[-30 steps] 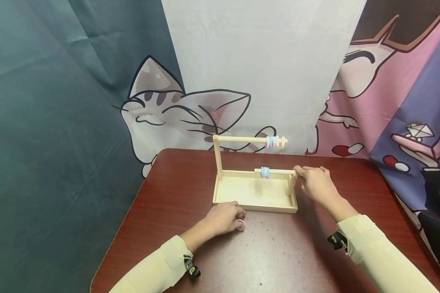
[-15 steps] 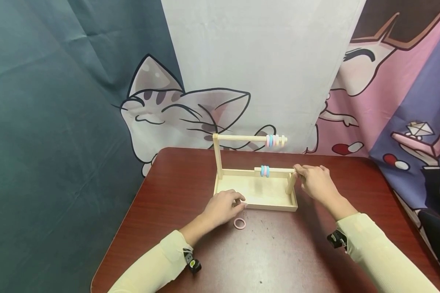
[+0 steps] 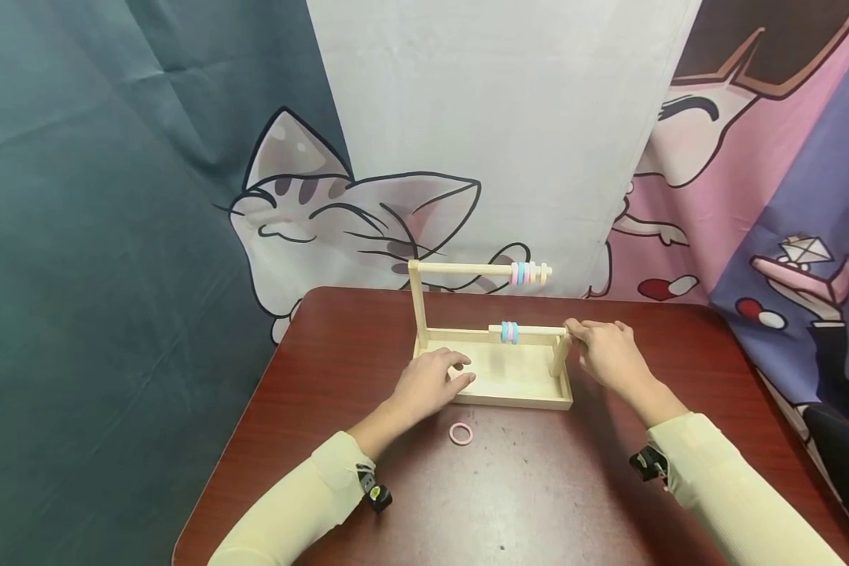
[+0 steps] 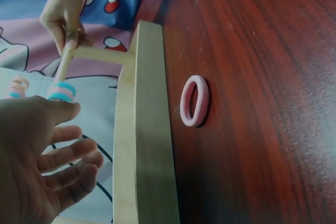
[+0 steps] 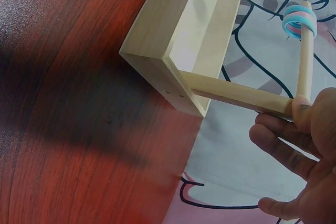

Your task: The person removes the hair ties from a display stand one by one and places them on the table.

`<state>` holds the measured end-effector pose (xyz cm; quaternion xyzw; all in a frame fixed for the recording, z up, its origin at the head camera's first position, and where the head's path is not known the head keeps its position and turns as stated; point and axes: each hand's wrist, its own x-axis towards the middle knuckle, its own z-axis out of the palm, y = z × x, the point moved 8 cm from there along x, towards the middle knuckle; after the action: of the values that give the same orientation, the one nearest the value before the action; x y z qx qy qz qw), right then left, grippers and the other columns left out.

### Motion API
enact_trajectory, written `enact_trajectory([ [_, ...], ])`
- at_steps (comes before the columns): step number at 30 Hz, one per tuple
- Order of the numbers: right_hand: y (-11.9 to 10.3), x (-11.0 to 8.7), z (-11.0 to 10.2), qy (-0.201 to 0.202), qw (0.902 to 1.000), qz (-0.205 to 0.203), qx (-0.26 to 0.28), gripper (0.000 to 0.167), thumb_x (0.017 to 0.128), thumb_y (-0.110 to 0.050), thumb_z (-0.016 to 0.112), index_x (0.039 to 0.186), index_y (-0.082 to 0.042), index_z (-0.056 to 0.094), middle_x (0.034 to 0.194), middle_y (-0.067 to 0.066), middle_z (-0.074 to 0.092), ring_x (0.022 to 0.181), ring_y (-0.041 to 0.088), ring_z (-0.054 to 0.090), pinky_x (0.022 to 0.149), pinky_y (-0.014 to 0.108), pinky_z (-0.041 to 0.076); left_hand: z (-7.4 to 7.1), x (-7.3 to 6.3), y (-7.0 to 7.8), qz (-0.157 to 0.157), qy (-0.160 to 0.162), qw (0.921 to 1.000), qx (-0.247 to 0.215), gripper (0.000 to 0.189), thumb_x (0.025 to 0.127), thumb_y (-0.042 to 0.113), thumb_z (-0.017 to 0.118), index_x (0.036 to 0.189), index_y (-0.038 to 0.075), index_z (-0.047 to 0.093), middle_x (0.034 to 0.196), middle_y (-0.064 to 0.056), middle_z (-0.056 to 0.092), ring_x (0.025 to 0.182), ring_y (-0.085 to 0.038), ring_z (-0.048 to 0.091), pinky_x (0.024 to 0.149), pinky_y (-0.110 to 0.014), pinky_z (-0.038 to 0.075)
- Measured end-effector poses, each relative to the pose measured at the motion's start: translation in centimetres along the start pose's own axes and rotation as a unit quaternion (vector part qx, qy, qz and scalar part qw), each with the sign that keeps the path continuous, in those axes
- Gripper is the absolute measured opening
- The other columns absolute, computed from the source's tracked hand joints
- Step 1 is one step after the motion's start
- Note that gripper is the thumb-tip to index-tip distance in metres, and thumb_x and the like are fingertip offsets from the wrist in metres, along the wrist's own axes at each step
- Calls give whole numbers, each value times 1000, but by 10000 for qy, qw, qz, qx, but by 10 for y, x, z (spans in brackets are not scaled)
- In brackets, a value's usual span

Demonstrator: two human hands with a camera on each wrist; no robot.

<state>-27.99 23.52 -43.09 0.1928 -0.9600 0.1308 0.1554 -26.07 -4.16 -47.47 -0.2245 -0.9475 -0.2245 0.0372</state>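
Observation:
A wooden rack [image 3: 523, 402] with a shallow tray base carries two rods. Blue and pink rings [image 3: 509, 332] hang on its lower rod [image 3: 541, 330]. My right hand [image 3: 608, 354] pinches the top of the short post, where that rod ends, its thumb pressing the joint in the right wrist view. Fingers spread and holding nothing, my left hand [image 3: 428, 381] hovers over the tray's front left part. One loose pink ring [image 4: 185, 106] lies flat on the table in front of the tray.
The upper rod [image 3: 460, 268], on a tall post [image 3: 419, 306] at the left, bears several pastel rings [image 3: 520, 273] near its right end. Behind the dark red table [image 3: 354, 346] hangs a printed cloth [image 3: 538, 118] with a cartoon cat.
My left hand has let go of the pink ring, leaving it on the table, and has moved forward over the tray with its fingers opening. The right hand keeps its place on the rack.

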Motion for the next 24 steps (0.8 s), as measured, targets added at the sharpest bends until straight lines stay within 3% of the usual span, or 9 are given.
enact_trajectory([
  [8, -1, 0, 0, 35, 10000, 6, 3, 14, 103, -4, 68, 95, -13, 61, 80, 9, 72, 86, 45, 77, 94, 84, 48, -5, 10, -3, -26, 348, 9990, -274, 37, 106, 42, 75, 133, 17, 79, 127, -4, 80, 101, -24, 79, 80, -40, 61],
  [24, 1, 1, 1, 17, 10000, 36, -4, 15, 104, -4, 68, 94, -13, 61, 78, 7, 70, 86, 45, 77, 96, 84, 47, -10, 23, -1, -167, 514, 9981, -303, 50, 105, 45, 74, 148, 19, 70, 143, -3, 73, 105, -23, 78, 83, -44, 63],
])
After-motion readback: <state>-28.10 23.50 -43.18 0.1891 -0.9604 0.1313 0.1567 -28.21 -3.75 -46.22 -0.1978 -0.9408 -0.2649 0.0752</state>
